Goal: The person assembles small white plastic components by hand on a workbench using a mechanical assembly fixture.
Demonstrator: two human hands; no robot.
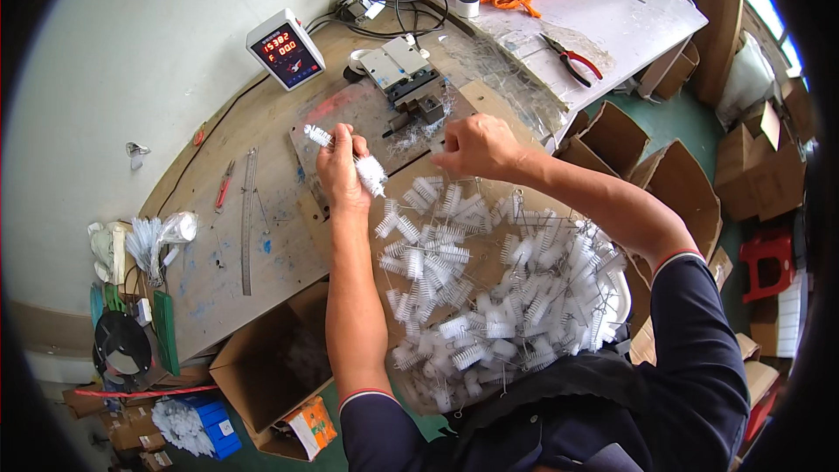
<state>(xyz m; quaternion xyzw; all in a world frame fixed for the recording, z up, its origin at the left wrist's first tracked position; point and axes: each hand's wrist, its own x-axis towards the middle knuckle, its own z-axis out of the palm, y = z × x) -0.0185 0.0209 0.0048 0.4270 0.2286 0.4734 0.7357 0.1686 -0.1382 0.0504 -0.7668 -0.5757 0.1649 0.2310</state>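
A small white brush (367, 170) is held in the left hand (339, 177), the fingers closed around its wire stem; a second brush head (316, 135) shows above the knuckles, so two brushes, or one with two heads, may be in that grip, and which it is cannot be told. The right hand (476, 147) is held just to the right of the grip, at the near side of the small metal fixture (406, 74), its fingers curled downward. Whether anything is pinched in it cannot be told, since the fingertips are hidden behind the knuckles.

The step in hand is judged to be the feeding of a brush to the fixture. It would be done well if the stem were kept firm in the left grip and the bristles left free, so that they are not crushed. The brush should be presented straight to the fixture beyond the grip, not at a slant.

Below the grip, between the forearms, a heap of brushes (489, 297) is piled, many tangled by their wire ends. A single one is best drawn out by its stem, so that others are not dragged along. Loose bristle scraps (418, 127) lie just ahead of the grip and should be kept out of the fixture. A counter box (286, 50) stands up and to the left of the grip.
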